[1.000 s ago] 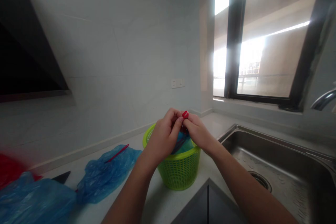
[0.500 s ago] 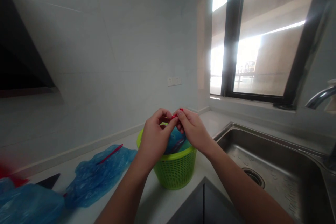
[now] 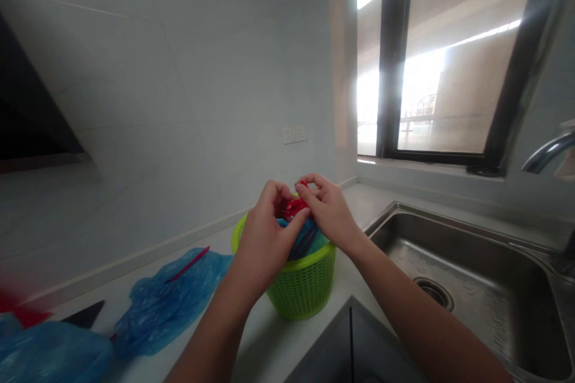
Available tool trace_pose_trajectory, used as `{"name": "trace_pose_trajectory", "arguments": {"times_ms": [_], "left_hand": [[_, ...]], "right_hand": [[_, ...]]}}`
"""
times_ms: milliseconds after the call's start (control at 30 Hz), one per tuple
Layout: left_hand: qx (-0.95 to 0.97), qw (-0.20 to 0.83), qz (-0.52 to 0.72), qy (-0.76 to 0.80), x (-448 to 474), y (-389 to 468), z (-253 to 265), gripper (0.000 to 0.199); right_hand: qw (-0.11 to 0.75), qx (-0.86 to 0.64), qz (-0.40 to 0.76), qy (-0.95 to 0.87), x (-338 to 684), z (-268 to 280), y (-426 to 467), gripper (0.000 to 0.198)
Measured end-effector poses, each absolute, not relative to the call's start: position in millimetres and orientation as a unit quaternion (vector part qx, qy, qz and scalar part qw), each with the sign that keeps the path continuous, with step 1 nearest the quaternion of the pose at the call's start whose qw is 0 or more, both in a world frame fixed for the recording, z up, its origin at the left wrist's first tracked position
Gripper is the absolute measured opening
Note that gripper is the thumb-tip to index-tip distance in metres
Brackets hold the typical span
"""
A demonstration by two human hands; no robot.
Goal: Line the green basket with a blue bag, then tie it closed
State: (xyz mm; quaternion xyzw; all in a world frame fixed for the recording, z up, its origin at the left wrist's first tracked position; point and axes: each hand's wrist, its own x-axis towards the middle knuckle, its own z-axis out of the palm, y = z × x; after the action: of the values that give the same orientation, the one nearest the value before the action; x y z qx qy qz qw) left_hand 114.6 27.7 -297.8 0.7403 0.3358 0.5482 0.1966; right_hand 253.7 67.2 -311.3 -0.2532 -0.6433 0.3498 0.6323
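Observation:
Over a lime-green plastic basket [image 3: 300, 290], my left hand [image 3: 267, 236] and my right hand [image 3: 330, 209] are close together, fingers closed on a glossy red strip of plastic [image 3: 294, 208]. Its kind is unclear, and the fingers cover part of it. Below the hands, a blue plastic bag [image 3: 309, 234] with something dark in it lies inside the basket. The basket stands upright on the white counter.
Left on the counter lies a crumpled blue plastic bag [image 3: 166, 299] with a thin red stick [image 3: 191, 264] on it. Another blue bag [image 3: 54, 350], a dark flat triangular piece [image 3: 85, 314] and a blurred red thing [image 3: 27, 314] are further left. A steel sink [image 3: 476, 275] is right.
My hands have shifted slightly, the right one up and left, and more of the red plastic shows between them. The view has turned slightly; the basket stays on the counter.

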Motion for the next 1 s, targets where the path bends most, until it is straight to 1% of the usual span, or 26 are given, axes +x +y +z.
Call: {"name": "trace_pose_trajectory", "arguments": {"times_ms": [100,200,233,300,367,433,467,533,600,667,733,800,867,933,1000], "left_hand": [[0.767,0.136,0.519,0.352,112,29,-296,0.008],[0.748,0.047,0.531,0.396,106,31,-294,0.01],[0.732,0.019,0.544,0.41,104,32,-293,0.012],[0.71,-0.021,0.559,0.427,101,34,-292,0.016],[0.711,-0.03,0.554,0.432,98,36,-291,0.018],[0.718,0.002,0.54,0.439,96,38,-291,0.018],[0.72,0.038,0.532,0.443,95,39,-291,0.019],[0.718,0.149,0.514,0.445,92,42,-290,0.021],[0.702,0.285,0.496,0.425,89,44,-290,0.023],[0.665,0.409,0.488,0.39,86,45,-288,0.025],[0.62,0.495,0.493,0.357,84,44,-286,0.027],[0.587,0.539,0.506,0.33,85,43,-283,0.029],[0.571,0.552,0.522,0.311,86,42,-281,0.03],[0.555,0.534,0.556,0.313,87,44,-281,0.032],[0.537,0.487,0.607,0.327,84,51,-282,0.035]], "right_hand": [[0.635,-0.238,0.385,-0.627,251,-312,67,0.025],[0.614,-0.245,0.385,-0.644,251,-310,63,0.019],[0.6,-0.252,0.359,-0.669,253,-308,61,0.017],[0.564,-0.275,0.266,-0.732,257,-304,54,0.016],[0.528,-0.293,0.157,-0.781,263,-300,48,0.011],[0.503,-0.285,0.072,-0.813,269,-297,44,0.013],[0.494,-0.277,0.037,-0.823,272,-296,44,0.017],[0.481,-0.265,-0.019,-0.836,275,-295,46,0.023],[0.48,-0.267,-0.054,-0.834,277,-295,50,0.026],[0.494,-0.268,-0.069,-0.824,275,-296,52,0.024],[0.505,-0.255,-0.056,-0.823,272,-298,52,0.02],[0.508,-0.243,-0.026,-0.826,268,-299,50,0.014],[0.522,-0.241,0.01,-0.818,265,-299,49,0.016],[0.55,-0.243,0.05,-0.798,265,-298,50,0.021],[0.573,-0.243,0.106,-0.776,269,-296,53,0.027]]}}
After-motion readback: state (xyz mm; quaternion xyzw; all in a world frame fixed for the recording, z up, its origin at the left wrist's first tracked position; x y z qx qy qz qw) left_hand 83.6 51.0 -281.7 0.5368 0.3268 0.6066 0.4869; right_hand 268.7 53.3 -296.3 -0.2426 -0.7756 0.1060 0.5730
